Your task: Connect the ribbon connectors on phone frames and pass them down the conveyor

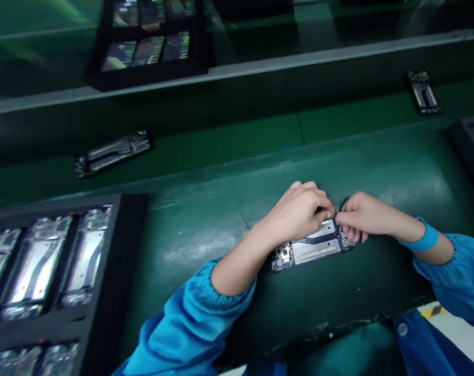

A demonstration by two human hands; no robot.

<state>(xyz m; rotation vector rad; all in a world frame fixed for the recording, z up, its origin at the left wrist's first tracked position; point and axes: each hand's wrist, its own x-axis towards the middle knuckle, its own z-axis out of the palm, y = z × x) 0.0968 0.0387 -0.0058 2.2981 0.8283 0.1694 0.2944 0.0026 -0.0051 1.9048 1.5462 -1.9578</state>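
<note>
An opened phone point(313, 248) lies flat on the green bench mat, its silver plate, dark ribbon cable and circuit boards showing. My left hand point(305, 211) is closed over the phone's far long edge, thumb and fingertips bent together near its right end. My right hand point(360, 214) meets it at that right end, with the fingers curled and the thumb pressed in. A small dark, thin piece shows at the right fingertips, too little of it to name. My fingers partly cover the right end of the phone.
At left, a black tray point(121, 250) holds several opened phones. Along the sunken green strip behind lie another opened phone point(114, 153) and one at far right point(424, 93). A tray of phones point(151, 75) stands on the raised ledge. A black tray edge point(470, 146) juts in at right.
</note>
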